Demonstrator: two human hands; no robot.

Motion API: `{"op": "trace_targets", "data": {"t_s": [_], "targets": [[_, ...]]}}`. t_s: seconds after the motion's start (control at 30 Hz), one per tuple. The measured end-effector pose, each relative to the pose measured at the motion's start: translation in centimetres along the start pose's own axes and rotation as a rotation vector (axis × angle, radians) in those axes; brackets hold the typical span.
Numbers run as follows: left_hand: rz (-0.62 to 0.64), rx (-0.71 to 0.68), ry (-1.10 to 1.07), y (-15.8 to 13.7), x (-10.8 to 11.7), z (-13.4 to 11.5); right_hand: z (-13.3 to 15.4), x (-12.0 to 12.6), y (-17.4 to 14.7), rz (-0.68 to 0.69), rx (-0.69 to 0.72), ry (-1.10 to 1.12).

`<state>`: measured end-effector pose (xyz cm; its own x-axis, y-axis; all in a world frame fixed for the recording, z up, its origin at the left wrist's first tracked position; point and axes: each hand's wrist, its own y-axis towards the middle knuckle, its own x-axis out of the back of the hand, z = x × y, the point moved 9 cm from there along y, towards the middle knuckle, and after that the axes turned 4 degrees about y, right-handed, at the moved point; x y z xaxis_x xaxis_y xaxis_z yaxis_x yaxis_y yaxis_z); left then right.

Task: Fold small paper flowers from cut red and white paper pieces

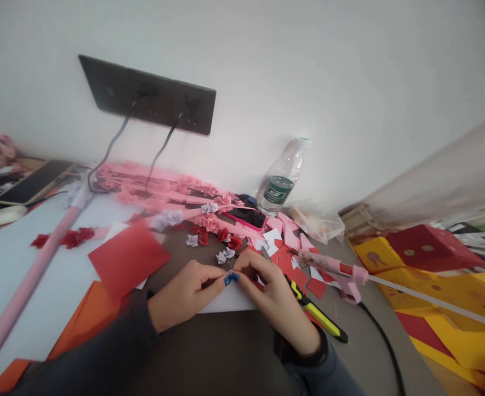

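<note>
My left hand [188,291] and my right hand [269,286] meet fingertip to fingertip over the table's front part. Both are closed in a pinch, thumbs side by side, with blue at the thumb tips that looks like nail polish. What they pinch is small and mostly hidden by the fingers. Just beyond the fingertips lie small lilac paper flowers [225,255]. Under the hands is a white sheet [226,302]. A yellow-and-black utility knife [320,316] lies beside my right wrist, and a red paper square [129,258] is left of my left hand.
A pink glue gun [341,272] with a black cord stands right, near paper scraps [294,258]. Behind are a water bottle [281,181], a phone [248,217] and pink paper flower stems [172,192]. A pink rod [32,280] lies left. Yellow boxes [444,291] stand right.
</note>
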<state>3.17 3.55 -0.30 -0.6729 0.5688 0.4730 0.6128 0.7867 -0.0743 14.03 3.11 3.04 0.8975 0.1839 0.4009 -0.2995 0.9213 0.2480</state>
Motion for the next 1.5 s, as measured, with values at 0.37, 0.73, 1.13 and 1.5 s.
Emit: {"op": "trace_targets", "data": {"t_s": [0.37, 0.73, 1.13, 1.5], "targets": [[0.044, 0.107, -0.146, 0.4, 0.2, 1.1, -1.5, 1.2, -0.2, -0.143, -0.124, 0.000], [-0.042, 0.113, -0.352, 0.5, 0.9, 1.5, -1.4, 2.2, -0.4, -0.238, -0.087, -0.035], [-0.022, 0.034, 0.060, 0.0, 1.3, 0.1, -0.7, 1.0, -0.3, -0.138, -0.030, -0.100], [0.014, -0.164, 0.196, -0.2, 0.4, -0.7, -1.0, 0.5, -0.3, -0.107, -0.048, -0.033]]}}
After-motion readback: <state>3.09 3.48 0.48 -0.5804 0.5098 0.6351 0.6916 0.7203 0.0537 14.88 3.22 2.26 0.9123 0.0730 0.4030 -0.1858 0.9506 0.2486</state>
